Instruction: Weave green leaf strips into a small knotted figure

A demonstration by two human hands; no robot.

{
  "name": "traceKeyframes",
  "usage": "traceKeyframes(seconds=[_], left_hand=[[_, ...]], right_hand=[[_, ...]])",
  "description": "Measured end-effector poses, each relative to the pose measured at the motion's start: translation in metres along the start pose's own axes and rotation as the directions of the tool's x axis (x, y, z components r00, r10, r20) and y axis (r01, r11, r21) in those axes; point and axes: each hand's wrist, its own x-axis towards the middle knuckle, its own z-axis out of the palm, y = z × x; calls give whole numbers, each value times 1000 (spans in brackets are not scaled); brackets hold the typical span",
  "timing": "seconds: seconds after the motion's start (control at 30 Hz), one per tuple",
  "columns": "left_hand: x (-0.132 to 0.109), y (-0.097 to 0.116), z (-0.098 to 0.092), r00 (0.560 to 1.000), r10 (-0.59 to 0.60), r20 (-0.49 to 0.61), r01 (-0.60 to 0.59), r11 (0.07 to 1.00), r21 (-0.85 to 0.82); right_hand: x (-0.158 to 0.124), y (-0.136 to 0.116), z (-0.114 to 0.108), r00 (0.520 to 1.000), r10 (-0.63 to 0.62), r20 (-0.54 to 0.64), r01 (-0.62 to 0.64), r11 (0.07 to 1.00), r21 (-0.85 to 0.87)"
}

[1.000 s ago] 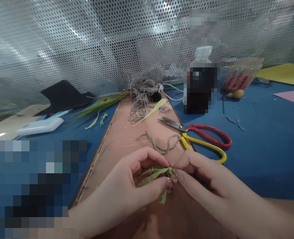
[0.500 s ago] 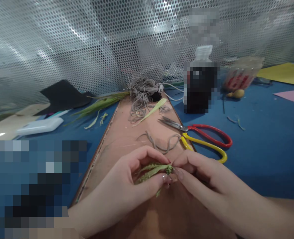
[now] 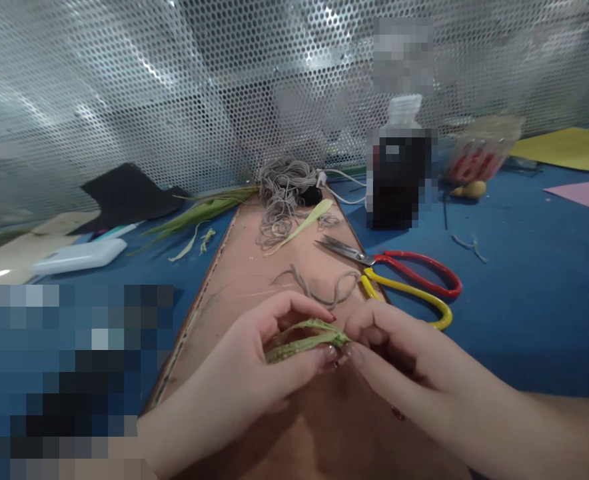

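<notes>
"One perforated metal screen (image 3: pixel 174 80) takes up the whole back of our view. What do we have in front of it?"

"Our blue counter (image 3: pixel 524 300), and on it a long tan board (image 3: pixel 254 267) with a dark edge, running back towards the screen."

"And our hands?"

"Both are over the near part of the board, fingertips close together. Our left hand (image 3: pixel 254 367) is curled round a bundle of green leaf strips (image 3: pixel 307 343), its thumb pressing them from the near side. Our right hand (image 3: pixel 424 373) pinches the bunched tip of that bundle between thumb and bent fingers. Some fingers are hidden, so we cannot tell how they sit underneath."

"So the strips are up between our two hands. What else do we have, going down in size?"

"A clear-necked bottle (image 3: pixel 400 167), upright on the counter to the right of the board, its body blurred. Then our scissors (image 3: pixel 364 259), slightly parted blades on the board, red and yellow handles reaching over its right edge. A tangled heap of grey cord (image 3: pixel 284 180) sits at the board's far end."

"And the smallest?"

"A short loose cord (image 3: pixel 305 288) lies on the board, just beyond our fingers."
</notes>
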Motion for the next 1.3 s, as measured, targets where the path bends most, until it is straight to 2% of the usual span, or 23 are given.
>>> traceKeyframes(seconds=[0.17, 0.37, 0.47, 0.53, 0.67, 0.77, 0.97, 1.1, 1.3], left_hand=[[-2, 2, -2, 996, 58, 72, -61, 997, 40], [-1, 7, -5, 999, -20, 28, 16, 991, 135], [0, 4, -7, 999, 53, -4, -51, 971, 233], [1, 0, -9, 989, 143, -29, -127, 942, 311], [3, -4, -12, 943, 332, -10, -278, 807, 521], [4, -2, -14, 936, 352, 19, -292, 744, 601], [2, 4, -13, 939, 342, 46, -294, 724, 624], [2, -1, -13, 918, 385, 94, -350, 677, 647], [1, -18, -13, 842, 531, -92, -354, 674, 648]], right_hand=[[1, 3, -4, 997, -72, -14, 71, 994, -84], [6, 6, -12, 994, -104, 45, 109, 986, -124], [8, 4, -13, 990, -138, 35, 142, 979, -146], [9, 4, -13, 991, -132, 35, 136, 975, -177], [10, 6, -11, 994, -74, 84, 86, 984, -159], [9, 7, -11, 989, -77, 126, 94, 986, -139], [10, 5, -11, 975, -105, 198, 139, 976, -169], [10, 6, -11, 971, -81, 225, 116, 982, -149], [9, 10, -11, 981, -62, 182, 75, 995, -64]])
